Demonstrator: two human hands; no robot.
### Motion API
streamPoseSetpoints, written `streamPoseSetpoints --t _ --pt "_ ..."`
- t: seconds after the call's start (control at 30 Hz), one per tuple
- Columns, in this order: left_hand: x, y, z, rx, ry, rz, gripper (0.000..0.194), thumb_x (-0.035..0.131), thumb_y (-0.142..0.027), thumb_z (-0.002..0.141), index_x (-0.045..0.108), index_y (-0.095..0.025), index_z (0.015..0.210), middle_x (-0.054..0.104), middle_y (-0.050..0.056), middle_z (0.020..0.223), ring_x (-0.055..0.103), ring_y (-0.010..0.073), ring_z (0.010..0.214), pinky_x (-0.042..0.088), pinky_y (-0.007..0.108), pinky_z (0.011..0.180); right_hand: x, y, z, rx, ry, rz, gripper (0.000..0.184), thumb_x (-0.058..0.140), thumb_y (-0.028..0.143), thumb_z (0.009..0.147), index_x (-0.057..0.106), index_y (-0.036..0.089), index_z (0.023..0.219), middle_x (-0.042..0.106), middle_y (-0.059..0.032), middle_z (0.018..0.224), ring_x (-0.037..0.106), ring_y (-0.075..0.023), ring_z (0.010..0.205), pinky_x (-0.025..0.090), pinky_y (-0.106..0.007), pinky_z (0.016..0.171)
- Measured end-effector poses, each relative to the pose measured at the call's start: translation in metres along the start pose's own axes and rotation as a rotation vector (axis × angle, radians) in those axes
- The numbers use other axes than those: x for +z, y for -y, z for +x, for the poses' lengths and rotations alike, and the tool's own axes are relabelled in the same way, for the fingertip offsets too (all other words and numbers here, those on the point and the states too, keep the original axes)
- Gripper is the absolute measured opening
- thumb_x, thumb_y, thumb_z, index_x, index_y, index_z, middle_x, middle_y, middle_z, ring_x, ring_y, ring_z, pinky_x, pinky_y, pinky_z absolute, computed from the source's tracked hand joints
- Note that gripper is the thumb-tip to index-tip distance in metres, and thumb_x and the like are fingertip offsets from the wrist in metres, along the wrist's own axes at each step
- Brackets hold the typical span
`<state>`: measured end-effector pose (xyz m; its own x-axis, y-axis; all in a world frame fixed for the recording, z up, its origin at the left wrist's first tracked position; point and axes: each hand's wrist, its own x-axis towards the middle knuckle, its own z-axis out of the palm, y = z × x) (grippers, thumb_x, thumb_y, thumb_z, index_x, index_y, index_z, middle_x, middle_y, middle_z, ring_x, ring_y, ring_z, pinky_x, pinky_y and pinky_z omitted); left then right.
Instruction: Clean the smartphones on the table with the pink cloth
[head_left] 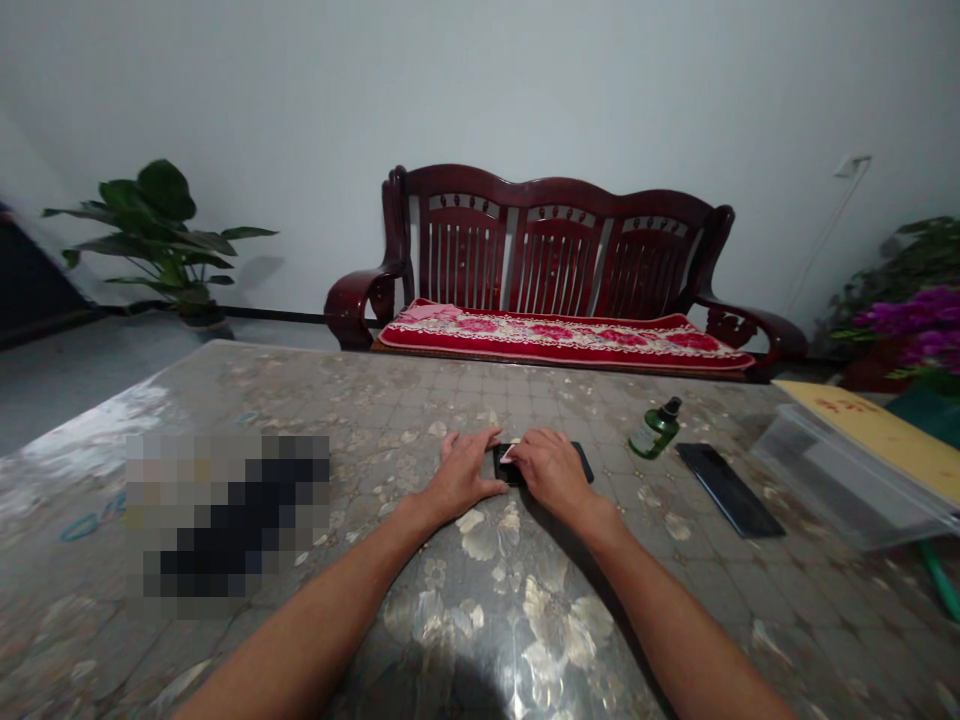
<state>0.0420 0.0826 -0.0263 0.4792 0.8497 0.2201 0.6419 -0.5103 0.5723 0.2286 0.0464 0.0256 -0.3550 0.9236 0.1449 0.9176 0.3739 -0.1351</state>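
Observation:
A black smartphone (583, 462) lies flat on the table between my hands, mostly covered by them. My left hand (466, 472) grips its left end, with the thumb on the near edge and the fingers on the far edge. Above the screen, my right hand (553, 468) is closed in a pinch on a small white piece (509, 454), which looks like a wipe or folded paper. Its material is too small to make out. The fingers of the right hand hide the middle of the phone.
Right of my hands stand a green spray bottle (655, 428) and a second dark phone (729, 490). A clear plastic box (847, 480) bears a yellow folder (874, 430). At left are a blurred-out dark item (240, 515) and a teal band (80, 527). Behind the table (420, 620) is a wooden bench (555, 240).

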Motion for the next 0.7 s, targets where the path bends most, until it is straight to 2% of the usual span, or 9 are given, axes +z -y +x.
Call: streamPoseSetpoints --t 0.13,0.2,0.3,0.37,0.43,0.5,0.6,0.7 --pt "-0.002 -0.001 -0.001 0.032 0.015 0.036 0.075 0.079 -0.033 0.076 0.044 -0.025 0.141 0.065 0.012 0.130 0.056 0.0326 0.126 0.017 0.060 0.117 -0.003 -0.005 0.000 -0.069 0.084 0.042 0.025 0.052 0.022 0.098 0.075 0.028 0.101 0.070 -0.0033 0.099 0.058 -0.0184 0.102 0.034 -0.029 0.088" --pt "-0.005 -0.003 -0.002 0.059 0.022 0.076 0.070 0.077 -0.033 0.078 0.045 -0.025 0.139 0.064 0.012 0.131 0.056 0.0316 0.126 0.015 0.060 0.117 -0.005 -0.013 0.000 -0.026 0.073 0.055 0.023 0.052 0.025 0.098 0.075 0.025 0.099 0.070 -0.0039 0.098 0.059 -0.0182 0.099 0.035 -0.028 0.087" --pt "-0.009 -0.006 -0.003 0.105 0.042 0.145 0.062 0.074 -0.033 0.083 0.047 -0.025 0.137 0.065 0.011 0.128 0.056 0.0301 0.124 0.014 0.058 0.118 -0.007 -0.032 0.001 0.130 -0.076 0.156 0.025 0.049 0.028 0.098 0.073 0.020 0.096 0.070 -0.0057 0.098 0.060 -0.0180 0.095 0.038 -0.027 0.084" --pt "-0.011 -0.007 -0.004 0.131 0.062 0.181 0.056 0.072 -0.032 0.085 0.048 -0.026 0.136 0.067 0.010 0.125 0.057 0.0294 0.122 0.014 0.058 0.118 -0.005 -0.047 0.001 0.203 -0.220 0.315 0.027 0.048 0.032 0.097 0.071 0.019 0.094 0.070 -0.0051 0.095 0.060 -0.0182 0.093 0.039 -0.026 0.082" --pt "-0.012 -0.008 -0.003 0.153 0.073 0.201 0.050 0.069 -0.033 0.088 0.050 -0.026 0.134 0.067 0.009 0.125 0.058 0.0288 0.120 0.014 0.058 0.118 0.000 -0.061 0.002 0.298 -0.360 0.527 0.031 0.051 0.042 0.094 0.071 0.018 0.089 0.068 -0.0032 0.084 0.059 -0.0184 0.083 0.040 -0.026 0.075" --pt "-0.012 -0.008 -0.002 0.171 0.072 0.218 0.043 0.065 -0.033 0.091 0.053 -0.027 0.132 0.068 0.008 0.124 0.059 0.0277 0.118 0.014 0.058 0.118 0.007 -0.072 0.002 0.395 -0.449 0.801 0.036 0.058 0.050 0.086 0.070 0.016 0.086 0.064 -0.0001 0.071 0.055 -0.0166 0.069 0.038 -0.026 0.065" --pt "-0.011 -0.009 0.001 0.186 0.074 0.259 0.032 0.059 -0.031 0.095 0.058 -0.029 0.127 0.069 0.005 0.125 0.060 0.0261 0.117 0.012 0.057 0.119 0.015 -0.082 0.002 0.507 -0.551 1.170 0.040 0.073 0.052 0.068 0.071 0.015 0.080 0.059 0.0029 0.062 0.047 -0.0132 0.060 0.034 -0.024 0.059" --pt "-0.011 -0.010 0.003 0.180 0.073 0.280 0.028 0.053 -0.029 0.099 0.061 -0.027 0.125 0.070 0.006 0.124 0.061 0.0256 0.115 0.012 0.057 0.118 0.018 -0.088 0.002 0.570 -0.658 1.312 0.043 0.077 0.053 0.059 0.070 0.015 0.078 0.061 0.0028 0.063 0.047 -0.0124 0.059 0.034 -0.024 0.058"
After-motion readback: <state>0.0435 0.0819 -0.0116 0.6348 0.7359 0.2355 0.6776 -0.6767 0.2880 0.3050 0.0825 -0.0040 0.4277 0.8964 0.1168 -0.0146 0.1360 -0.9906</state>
